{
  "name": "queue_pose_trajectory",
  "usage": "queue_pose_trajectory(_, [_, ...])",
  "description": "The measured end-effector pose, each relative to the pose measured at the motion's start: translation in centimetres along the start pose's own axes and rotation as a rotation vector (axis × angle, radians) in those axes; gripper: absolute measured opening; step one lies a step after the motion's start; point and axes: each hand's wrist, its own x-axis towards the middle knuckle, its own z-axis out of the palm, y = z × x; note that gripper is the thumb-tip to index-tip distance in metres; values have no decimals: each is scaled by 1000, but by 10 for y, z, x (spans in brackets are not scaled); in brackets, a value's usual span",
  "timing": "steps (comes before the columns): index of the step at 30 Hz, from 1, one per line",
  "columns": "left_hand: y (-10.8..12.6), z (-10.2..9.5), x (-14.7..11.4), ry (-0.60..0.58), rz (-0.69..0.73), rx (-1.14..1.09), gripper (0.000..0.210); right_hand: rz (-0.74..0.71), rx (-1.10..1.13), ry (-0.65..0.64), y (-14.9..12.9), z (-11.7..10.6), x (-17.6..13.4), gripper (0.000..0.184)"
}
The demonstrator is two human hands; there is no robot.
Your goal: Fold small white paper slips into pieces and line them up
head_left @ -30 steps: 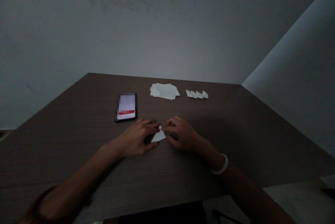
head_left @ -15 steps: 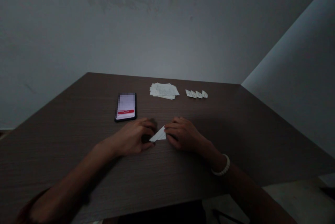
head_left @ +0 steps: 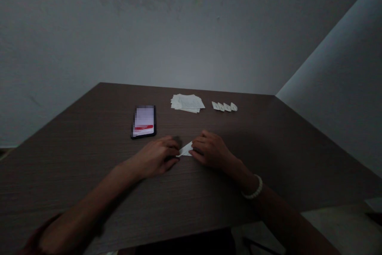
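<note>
A small folded piece of white paper [head_left: 186,150] lies low over the tabletop between my two hands. My left hand [head_left: 162,154] pinches its left corner between thumb and fingers. On the other side, my right hand [head_left: 210,149] has its curled fingers closed on the paper's right edge, covering that end. The visible part looks like a narrow triangle with a fold line running along it. A pale beaded bracelet sits on my right wrist.
A phone [head_left: 144,121] with a lit screen lies left of centre on the brown table [head_left: 167,203]. Behind my hands is a loose stack of printed paper sheets [head_left: 188,103]. Several small folded paper pieces [head_left: 224,106] form a row to its right. A grey wall [head_left: 191,48] borders the far edge.
The folded paper has shifted slightly right and away from me. My left hand has moved right and closed on its left corner; my right hand has moved slightly right.
</note>
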Motion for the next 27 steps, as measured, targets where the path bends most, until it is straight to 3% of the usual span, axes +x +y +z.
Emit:
queue_pose_trajectory(14, [-2,9,2,47,23,41,24,-62,81,31,-1,8,1,20])
queue_pose_trajectory(27, [-1,15,7,87,-123,65,20,-152,15,9,-6,10,-1,22])
